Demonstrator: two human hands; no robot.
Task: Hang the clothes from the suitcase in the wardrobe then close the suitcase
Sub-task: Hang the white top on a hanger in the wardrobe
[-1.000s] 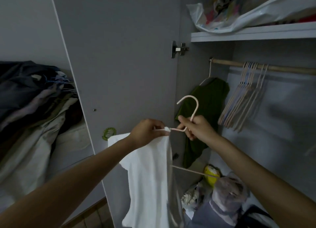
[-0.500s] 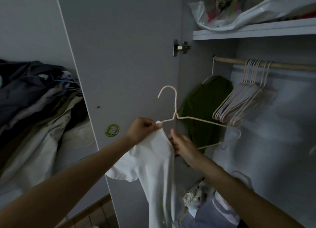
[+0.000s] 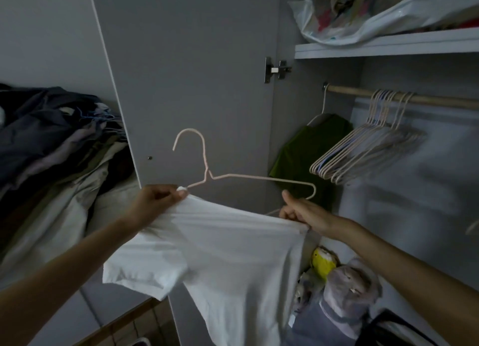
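White cotton-like fabric: a white T-shirt (image 3: 228, 262) is held up in front of the open wardrobe door (image 3: 186, 73), stretched between both hands, with one short sleeve drooping at lower left. A pale pink wire hanger (image 3: 248, 177) sits at the shirt's top edge, its hook upright and curving left. The hanger's left shoulder runs down into the fabric at the left hand; its right shoulder is bare and loops back just above the right hand.

Left hand (image 3: 158, 200): grip clenched on the shirt's upper left corner, fingertips pinching a small bunch of fabric where the hanger wire enters it.

Right hand (image 3: 303, 213): grip clenched on the shirt's upper right edge, thumb raised toward the hanger's looped end. Whether the fingers also hold the lower wire cannot be told.

Wardrobe interior, right of the door: a wooden rail (image 3: 427, 100) carries a dark green garment (image 3: 308, 153) on its own hanger at the rail's left end, and a bunch of empty hangers (image 3: 368, 153) further right, apart from the garment. A shelf (image 3: 388, 47) above the rail bears a white plastic bag (image 3: 383, 21) with coloured contents. Bundled items, one yellow, lie on the wardrobe floor (image 3: 344, 281).

Left of the door, a heap of dark and pale clothes (image 3: 51, 143) is piled.
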